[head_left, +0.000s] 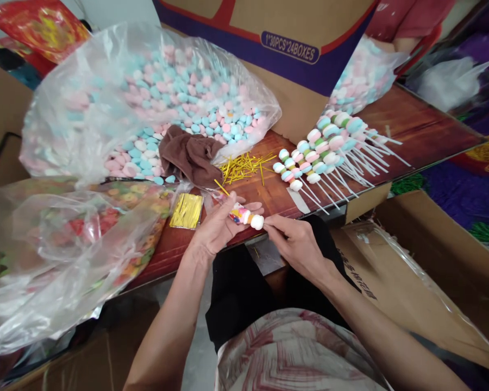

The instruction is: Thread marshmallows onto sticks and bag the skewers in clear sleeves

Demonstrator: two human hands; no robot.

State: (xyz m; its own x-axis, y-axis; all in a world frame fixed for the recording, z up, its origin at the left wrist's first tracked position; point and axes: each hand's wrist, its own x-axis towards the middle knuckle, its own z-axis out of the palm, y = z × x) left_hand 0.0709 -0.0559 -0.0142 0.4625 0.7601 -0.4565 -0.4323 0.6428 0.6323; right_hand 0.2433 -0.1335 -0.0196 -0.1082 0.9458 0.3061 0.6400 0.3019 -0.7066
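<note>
My left hand (224, 221) holds a small printed wrapper (238, 213) and a gold twist tie (221, 188) under its thumb, its other fingers curled beneath. Out of the wrapper's right end sticks a candy skewer (256, 222) with white pieces. My right hand (292, 237) is closed, thumb and forefinger pinching at the skewer's stick end. Loose gold ties (244, 167) are piled behind my hands, and a packed bundle of gold ties (186, 210) lies to the left. Finished-looking candy skewers (321, 149) with white sticks lie in a heap on the right.
A large clear bag (155, 87) of pastel candies fills the back left, beside a brown cloth (187, 155). Plastic packaging (65, 244) covers the table's left. A big carton (285, 60) stands behind; an open carton (391, 266) is low at right. Another person's arm shows at upper right.
</note>
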